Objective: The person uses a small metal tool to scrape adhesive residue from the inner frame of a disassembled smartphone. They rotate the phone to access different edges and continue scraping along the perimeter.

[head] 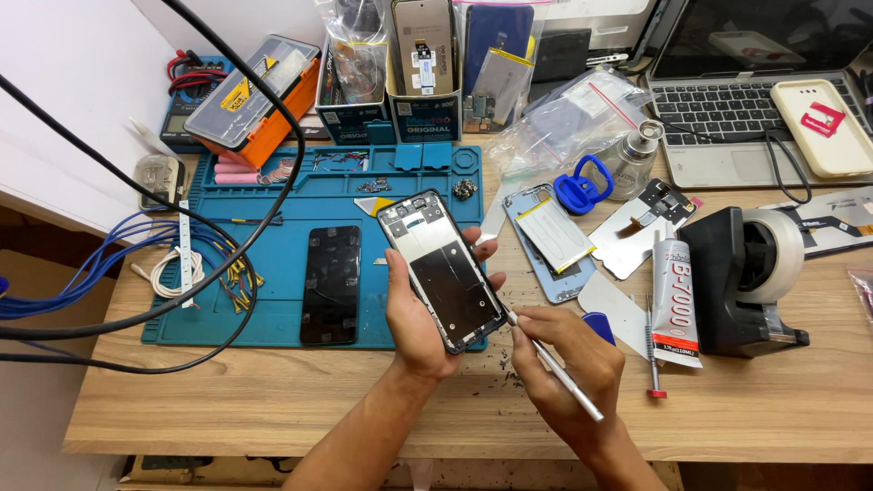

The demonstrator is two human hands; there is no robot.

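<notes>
- Phone frame point(443, 271), black-rimmed with a bare silvery inside and dark patch, sits tilted above the blue mat point(273, 195) on the worktop point(273, 400)
- Left hand point(414, 318) fingers clamp its edges
- Right hand point(568, 364) fingers pinch a thin metal tool point(555, 365), tip at the frame's lower corner

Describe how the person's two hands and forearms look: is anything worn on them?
Both forearms are bare, with no sleeves in view. The left hand and right hand wear no gloves, and no rings, watch or bracelet show. The fingers are uncovered, with short nails.

A phone screen point(331, 284) lies on the work mat point(273, 205), left of the phone frame point(442, 270).
</notes>
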